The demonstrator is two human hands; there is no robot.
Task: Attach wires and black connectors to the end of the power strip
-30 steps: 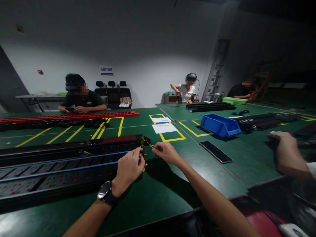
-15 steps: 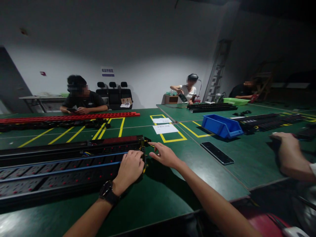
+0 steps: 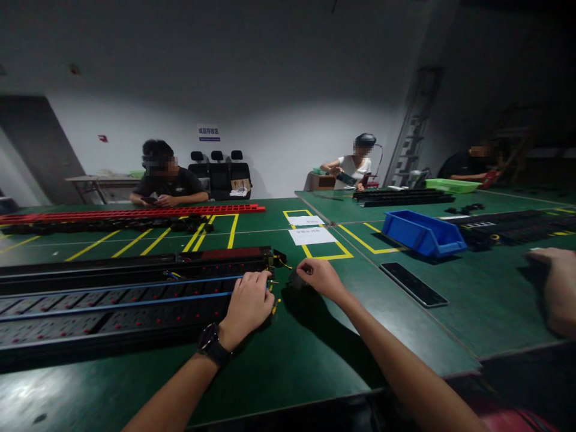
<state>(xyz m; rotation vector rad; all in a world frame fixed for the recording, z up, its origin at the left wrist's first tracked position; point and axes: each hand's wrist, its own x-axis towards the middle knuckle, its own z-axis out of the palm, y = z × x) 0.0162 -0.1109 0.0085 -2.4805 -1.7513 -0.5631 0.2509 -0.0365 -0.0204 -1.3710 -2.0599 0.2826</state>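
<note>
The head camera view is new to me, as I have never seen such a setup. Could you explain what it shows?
There is no machine: a person works with two bare hands, seen from one camera worn on the person's head, looking forward and down. On the green table lies a long black assembly with blue strips and red dots. The left hand rests on its end near the picture's middle. The right hand is beside that end, fingers pinched near a thin yellow wire; whether they hold anything is unclear. Also on the table: an open blue plastic bin, a dark phone-like slab, white paper sheets and a red lattice strip. Another person's hand is at the right edge.
</note>
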